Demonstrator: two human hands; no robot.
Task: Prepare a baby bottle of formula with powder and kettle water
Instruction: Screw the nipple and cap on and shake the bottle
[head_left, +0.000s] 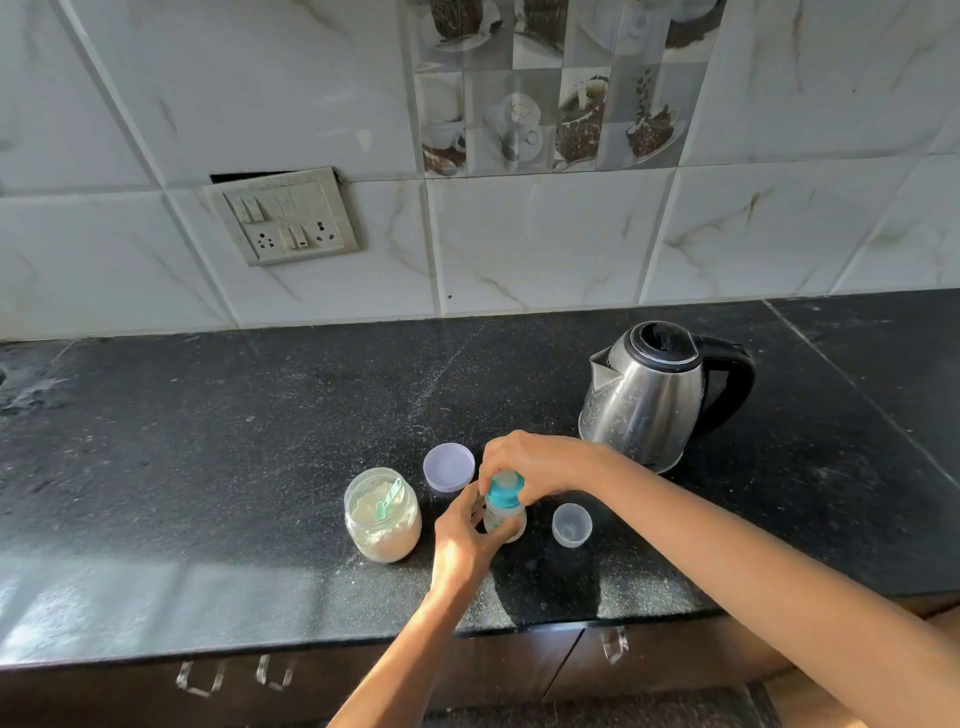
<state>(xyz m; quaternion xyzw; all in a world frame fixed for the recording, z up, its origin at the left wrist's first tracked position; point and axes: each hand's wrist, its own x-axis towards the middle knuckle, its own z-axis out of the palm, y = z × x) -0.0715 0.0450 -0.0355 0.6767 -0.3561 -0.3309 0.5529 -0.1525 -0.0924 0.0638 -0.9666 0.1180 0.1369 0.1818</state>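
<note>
Head view, scene: black stone counter (208, 415) seen from above, with a tiled wall behind it.
Head view, baby bottle (506, 519): stands on the counter near the front edge, at the centre of the working group.
Long axis: vertical, base on the stone and teat end pointing straight up into my right palm.
Left hand (465, 540): my fingers and thumb are curled round the clear lower body from its 9 o'clock side, bracing it.
Right hand (530, 465): comes in from 3 o'clock and caps the top, fingers wrapped round the teal collar (504, 493). I cannot tell whether the collar is being screwed on or off.
Contents: too hidden by my fingers to say whether the bottle holds powder or water.
Handling (judgement): small, light, stiff plastic that tips easily, with smooth and probably slippery walls. Hold it low on the body, and turn only the ribbed collar, never the soft teat.
Neighbours, clock from the bottle: open formula jar (383, 519) with teal scoop (390, 499) at 9. Lavender jar lid (449, 466) at 11. Clear bottle cap (571, 525), mouth up, at 3. Steel kettle (649, 395) at 1, spout toward 9, handle toward 3.
</note>
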